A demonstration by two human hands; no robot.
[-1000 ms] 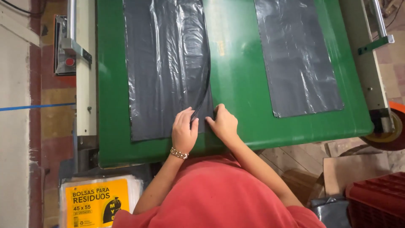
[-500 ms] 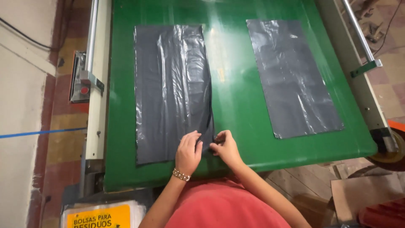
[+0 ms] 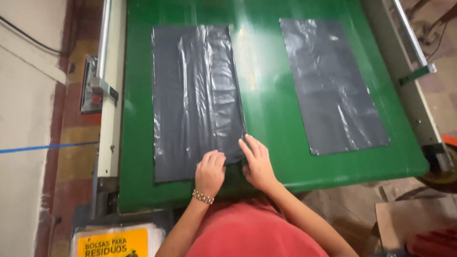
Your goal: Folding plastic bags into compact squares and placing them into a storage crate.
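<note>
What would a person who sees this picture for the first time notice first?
The eye goes first to the bright green table, which fills most of the view, and to the two dark grey plastic bags lying flat on it. The left bag is wrinkled and shiny, and the right bag lies apart, slightly slanted. At the near corner of the left bag, the left hand and the right hand press on its edge.
</note>
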